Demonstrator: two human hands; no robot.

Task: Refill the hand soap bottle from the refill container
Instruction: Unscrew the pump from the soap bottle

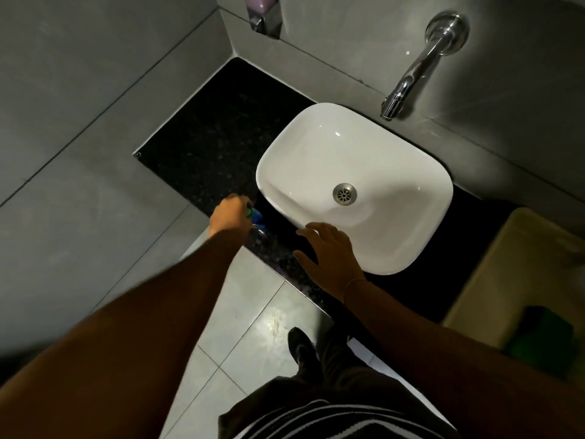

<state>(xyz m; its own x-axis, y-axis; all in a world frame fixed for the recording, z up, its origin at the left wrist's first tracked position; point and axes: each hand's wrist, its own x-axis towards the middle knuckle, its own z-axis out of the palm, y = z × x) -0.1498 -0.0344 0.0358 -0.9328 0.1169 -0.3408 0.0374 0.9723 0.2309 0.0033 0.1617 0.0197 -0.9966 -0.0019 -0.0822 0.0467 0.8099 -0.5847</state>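
My left hand [229,215] is closed around the top of a small bottle [255,220] with green and blue parts, standing on the black counter [215,134] just left of the white basin [354,185]. Most of the bottle is hidden under the hand and in shadow. My right hand [329,251] hovers with fingers spread over the counter's front edge, by the near left corner of the basin, holding nothing. A wall soap dispenser [262,11] with pale purple contents hangs at the top.
A chrome tap [421,64] sticks out of the wall above the basin. A beige bin [519,280] with something green inside stands at the right. Grey tiled walls close in at the left and back. My shoe and the pale floor tiles show below.
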